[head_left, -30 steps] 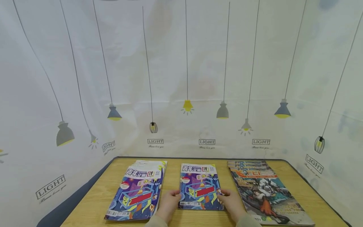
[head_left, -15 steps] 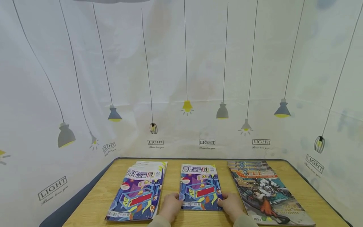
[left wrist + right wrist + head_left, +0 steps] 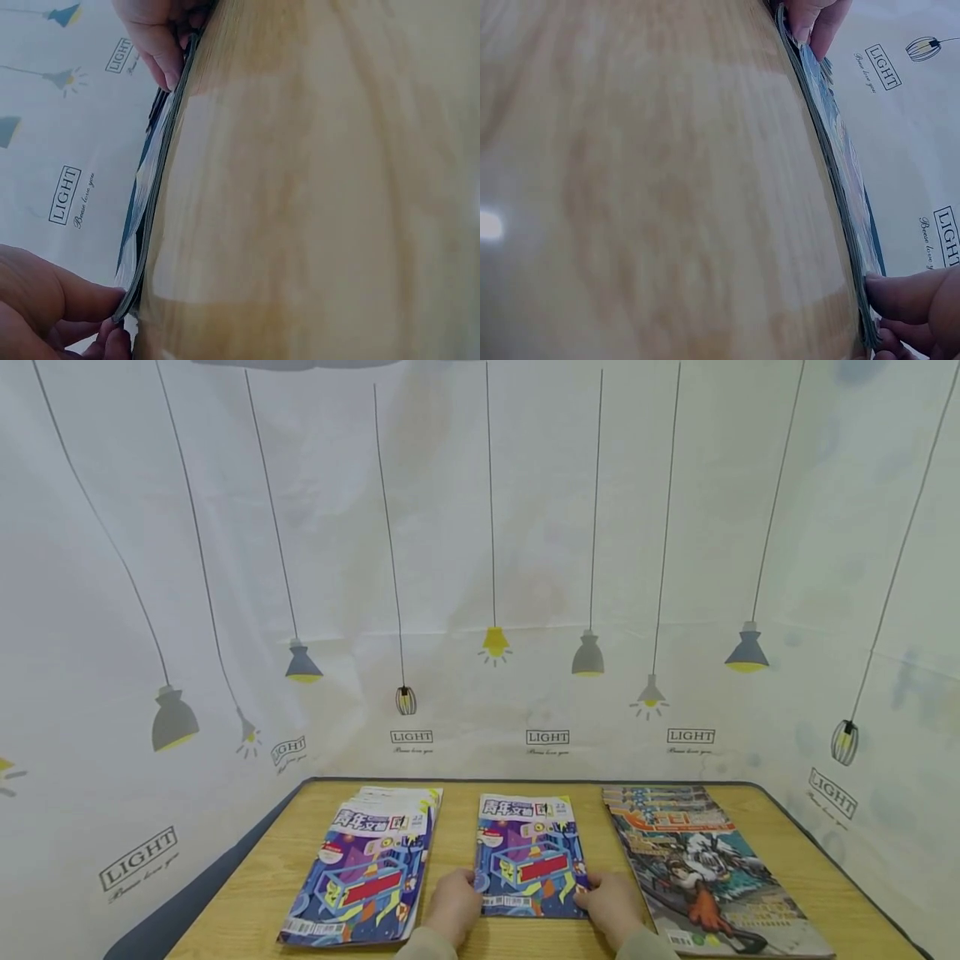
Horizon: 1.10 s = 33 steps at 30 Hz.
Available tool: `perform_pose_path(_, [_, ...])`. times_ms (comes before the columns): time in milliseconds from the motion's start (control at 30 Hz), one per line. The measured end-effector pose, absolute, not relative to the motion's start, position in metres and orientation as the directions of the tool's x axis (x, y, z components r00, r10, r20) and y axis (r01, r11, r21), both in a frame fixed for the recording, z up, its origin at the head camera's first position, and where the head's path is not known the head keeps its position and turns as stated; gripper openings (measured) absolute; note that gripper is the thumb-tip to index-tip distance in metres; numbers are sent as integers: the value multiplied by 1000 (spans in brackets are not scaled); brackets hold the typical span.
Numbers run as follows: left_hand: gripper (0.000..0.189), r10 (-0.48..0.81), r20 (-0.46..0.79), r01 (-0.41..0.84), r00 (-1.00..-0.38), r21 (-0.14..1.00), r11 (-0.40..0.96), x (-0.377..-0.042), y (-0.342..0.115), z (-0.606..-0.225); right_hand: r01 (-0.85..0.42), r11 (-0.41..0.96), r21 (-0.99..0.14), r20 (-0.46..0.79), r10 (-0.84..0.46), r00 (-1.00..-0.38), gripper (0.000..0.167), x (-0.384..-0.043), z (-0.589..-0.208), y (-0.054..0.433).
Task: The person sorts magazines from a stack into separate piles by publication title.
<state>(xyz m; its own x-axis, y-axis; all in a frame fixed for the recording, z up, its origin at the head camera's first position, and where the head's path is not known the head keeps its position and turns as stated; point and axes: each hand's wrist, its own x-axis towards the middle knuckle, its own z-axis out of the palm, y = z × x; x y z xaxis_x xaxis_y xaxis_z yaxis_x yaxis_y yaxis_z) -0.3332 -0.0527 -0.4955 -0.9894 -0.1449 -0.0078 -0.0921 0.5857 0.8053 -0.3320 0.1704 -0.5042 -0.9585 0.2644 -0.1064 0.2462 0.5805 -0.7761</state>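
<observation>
A purple magazine with a white title strip lies at the middle of the table, between two stacks. My left hand pinches its left edge near the lower corner, thumb on the cover. At the opposite edge, my right hand grips it the same way. The left wrist view shows the left hand with its thumb above the magazine's page edges and fingers curled below the corner. In the right wrist view, the right hand's thumb presses on top, its fingers under the corner.
Left of the hands lies a fanned stack of matching purple magazines. To the right is a stack of larger magazines with an orange title. The wooden table meets a white curtain printed with lamps at its back and sides.
Both hands have slid slightly toward the near edge along the magazine's sides since a second ago, keeping their hold. The magazine and both stacks stay nearly in place.
</observation>
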Motion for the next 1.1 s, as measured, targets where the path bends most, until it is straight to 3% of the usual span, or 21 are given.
perform_pose_path(333, [36,-106,-6,-51,-994,903,427,-334,-57,-496,261,578,-773,-117,274,-955,45,-332,-504,168])
perform_pose_path(567, [41,16,-117,-112,-993,978,177,-332,-58,-495,254,585,-770,-111,269,-957,45,-333,-504,169])
perform_pose_path(933, [44,50,-108,-104,-993,992,67,-331,-55,-501,272,563,-780,-138,268,-953,46,-335,-505,171])
perform_pose_path(1100, [45,29,-144,-145,-989,988,-53,-333,-54,-501,247,526,-814,-142,231,-962,46,-334,-504,173])
